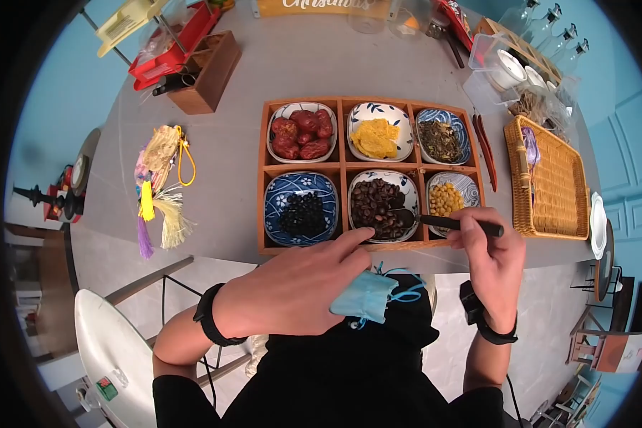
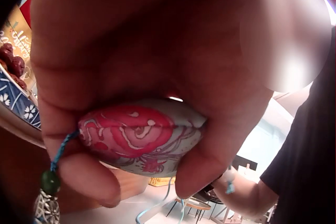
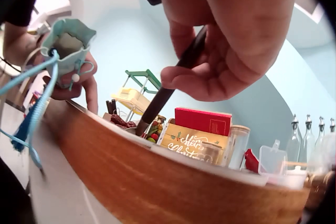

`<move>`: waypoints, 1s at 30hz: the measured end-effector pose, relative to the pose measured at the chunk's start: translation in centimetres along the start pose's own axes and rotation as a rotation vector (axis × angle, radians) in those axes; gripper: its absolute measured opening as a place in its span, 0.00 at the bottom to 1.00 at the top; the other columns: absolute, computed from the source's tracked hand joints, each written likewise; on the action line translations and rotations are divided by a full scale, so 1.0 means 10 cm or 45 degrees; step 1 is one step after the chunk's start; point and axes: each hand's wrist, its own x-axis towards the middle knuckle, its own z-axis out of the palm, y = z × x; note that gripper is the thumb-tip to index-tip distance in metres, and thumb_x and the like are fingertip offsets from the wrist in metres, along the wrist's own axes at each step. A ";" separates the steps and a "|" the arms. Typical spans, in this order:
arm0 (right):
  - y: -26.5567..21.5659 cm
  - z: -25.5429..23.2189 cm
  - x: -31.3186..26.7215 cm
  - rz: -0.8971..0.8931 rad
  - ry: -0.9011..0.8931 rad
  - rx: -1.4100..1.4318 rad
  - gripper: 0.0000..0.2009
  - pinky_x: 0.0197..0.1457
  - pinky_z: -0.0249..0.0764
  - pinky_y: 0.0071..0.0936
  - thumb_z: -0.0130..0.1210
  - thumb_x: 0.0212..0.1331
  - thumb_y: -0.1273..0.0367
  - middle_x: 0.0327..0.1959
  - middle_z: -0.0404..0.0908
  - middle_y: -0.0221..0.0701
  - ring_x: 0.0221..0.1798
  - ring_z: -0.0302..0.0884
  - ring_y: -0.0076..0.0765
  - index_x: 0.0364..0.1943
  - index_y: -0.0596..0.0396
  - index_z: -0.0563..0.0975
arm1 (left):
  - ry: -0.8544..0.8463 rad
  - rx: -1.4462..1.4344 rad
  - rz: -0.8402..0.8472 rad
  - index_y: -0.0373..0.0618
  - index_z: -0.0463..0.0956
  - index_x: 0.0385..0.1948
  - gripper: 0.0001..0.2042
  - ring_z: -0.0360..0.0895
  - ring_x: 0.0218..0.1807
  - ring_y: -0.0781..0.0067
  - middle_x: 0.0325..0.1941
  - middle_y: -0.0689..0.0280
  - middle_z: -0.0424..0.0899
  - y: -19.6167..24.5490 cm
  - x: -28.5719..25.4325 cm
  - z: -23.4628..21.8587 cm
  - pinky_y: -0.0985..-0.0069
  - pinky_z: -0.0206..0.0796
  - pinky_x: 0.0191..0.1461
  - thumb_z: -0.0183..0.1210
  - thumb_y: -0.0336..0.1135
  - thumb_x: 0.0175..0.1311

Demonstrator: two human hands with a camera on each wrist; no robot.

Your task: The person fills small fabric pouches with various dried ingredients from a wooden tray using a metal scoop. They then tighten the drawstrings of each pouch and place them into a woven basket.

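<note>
My left hand [image 1: 292, 289] grips a light blue drawstring pouch [image 1: 364, 297] just in front of the divided wooden tray [image 1: 342, 207]; its index finger reaches to the tray's near edge. In the left wrist view the pouch's printed side [image 2: 144, 137] shows between fingers and thumb. The pouch's mouth [image 3: 68, 43] is open in the right wrist view. My right hand [image 1: 493, 260] pinches the dark handle of a spoon [image 1: 449, 222], whose bowl rests among dark brown beans [image 1: 378, 203] in the tray's lower middle dish.
Other dishes hold red dates [image 1: 303, 134], yellow pieces [image 1: 375, 138], dried leaves [image 1: 439, 140], black beans [image 1: 304, 214] and yellow beans [image 1: 446, 199]. A wicker basket [image 1: 553, 187] stands right, tasselled sachets [image 1: 157, 178] lie left, and a wooden box [image 1: 210, 78] stands at the back left.
</note>
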 end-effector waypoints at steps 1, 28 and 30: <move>0.02 0.03 0.00 0.206 0.078 0.172 0.07 0.34 0.71 0.18 0.54 0.63 0.73 0.25 0.80 0.32 0.27 0.75 0.23 0.37 0.65 0.78 | -0.002 -0.001 0.002 0.42 0.66 0.46 0.23 0.74 0.55 0.49 0.68 0.52 0.60 0.00 0.01 0.00 0.63 0.72 0.49 0.64 0.32 0.47; -0.04 -0.14 -0.04 0.019 0.455 0.706 0.14 0.27 0.72 0.23 0.43 0.68 0.68 0.23 0.79 0.41 0.21 0.74 0.30 0.37 0.69 0.74 | 0.312 -0.569 -0.329 0.41 0.62 0.55 0.32 0.77 0.48 0.58 0.45 0.56 0.79 -0.03 -0.07 -0.06 0.68 0.68 0.53 0.70 0.35 0.48; -0.23 -0.18 -0.09 -0.053 0.394 0.652 0.13 0.25 0.73 0.24 0.43 0.67 0.69 0.24 0.78 0.41 0.22 0.76 0.31 0.35 0.69 0.74 | 0.287 -0.613 -0.342 0.41 0.61 0.55 0.31 0.77 0.52 0.50 0.48 0.52 0.78 -0.01 -0.04 -0.08 0.65 0.68 0.55 0.67 0.34 0.50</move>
